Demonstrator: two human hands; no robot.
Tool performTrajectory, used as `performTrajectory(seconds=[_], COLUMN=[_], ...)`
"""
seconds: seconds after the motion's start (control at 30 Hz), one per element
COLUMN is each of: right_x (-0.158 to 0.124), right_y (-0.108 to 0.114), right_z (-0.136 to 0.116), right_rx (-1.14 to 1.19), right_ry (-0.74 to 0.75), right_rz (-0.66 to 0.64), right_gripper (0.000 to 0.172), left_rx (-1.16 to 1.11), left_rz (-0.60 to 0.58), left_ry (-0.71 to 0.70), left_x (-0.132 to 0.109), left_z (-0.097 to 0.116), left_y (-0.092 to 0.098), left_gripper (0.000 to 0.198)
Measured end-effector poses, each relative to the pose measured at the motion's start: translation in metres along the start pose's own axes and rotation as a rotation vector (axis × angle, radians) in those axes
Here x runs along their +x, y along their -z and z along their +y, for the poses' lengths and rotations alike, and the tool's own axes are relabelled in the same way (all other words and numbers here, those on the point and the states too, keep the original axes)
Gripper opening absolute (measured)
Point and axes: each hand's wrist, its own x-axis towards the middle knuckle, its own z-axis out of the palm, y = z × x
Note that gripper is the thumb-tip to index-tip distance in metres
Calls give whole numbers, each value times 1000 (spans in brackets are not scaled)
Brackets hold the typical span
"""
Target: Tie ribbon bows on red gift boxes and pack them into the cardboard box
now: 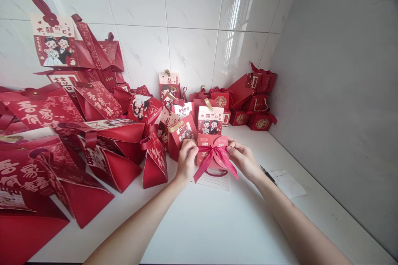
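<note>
A small red gift box [205, 156] with a red ribbon bow [215, 158] tied across its front stands on the white counter [217, 223] in front of me. My left hand [187, 158] grips its left side, fingers curled over the top edge. On the box's right side, the fingertips of my right hand [244, 158] pinch the box at the bow's knot. Both ribbon tails hang down over a sheet of paper [215, 180] lying under the box.
Many red gift bags and boxes [102, 140] crowd the left side and back wall. A stack of small red boxes [255, 99] fills the far right corner. A black pen [267, 174] and a paper slip [287, 183] lie beside my right wrist. Grey wall at right.
</note>
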Motion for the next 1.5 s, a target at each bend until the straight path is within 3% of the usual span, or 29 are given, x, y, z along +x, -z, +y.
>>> performTrajectory(seconds=[0.83, 1.13, 1.5], right_x=[1, 1, 2], right_y=[1, 2, 1], right_z=[2, 3, 3], right_rx=[71, 76, 6], right_ry=[24, 36, -7], right_rz=[-18, -62, 8], right_gripper=[15, 26, 35], left_rx=[-14, -17, 9], left_rz=[7, 6, 12], left_ry=[1, 9, -7], left_x=[1, 0, -1], left_z=[-1, -1, -2], left_y=[-1, -1, 0], left_gripper=[24, 24, 24])
